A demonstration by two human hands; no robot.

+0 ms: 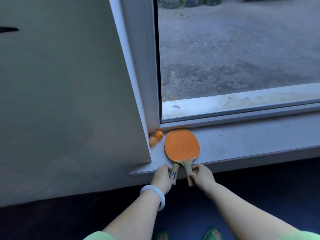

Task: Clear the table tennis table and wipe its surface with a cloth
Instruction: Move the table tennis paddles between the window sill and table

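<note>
Two table tennis paddles lie stacked on the white window sill (242,142), the top paddle (181,145) showing its orange rubber face. Their wooden handles stick out over the sill's front edge, spread slightly apart. My left hand (162,177) grips the left handle (174,173), which carries a small label. My right hand (201,175) pinches the right handle (187,168). Two orange balls (156,138) sit in the sill's left corner, just left of the paddle heads. The table and the cloth are out of view.
A plain wall (69,101) rises on the left, meeting the window frame (143,66). Through the glass lies a gravel yard (233,49). Below the sill the floor is dark, with my green slippers (212,234) at the bottom edge.
</note>
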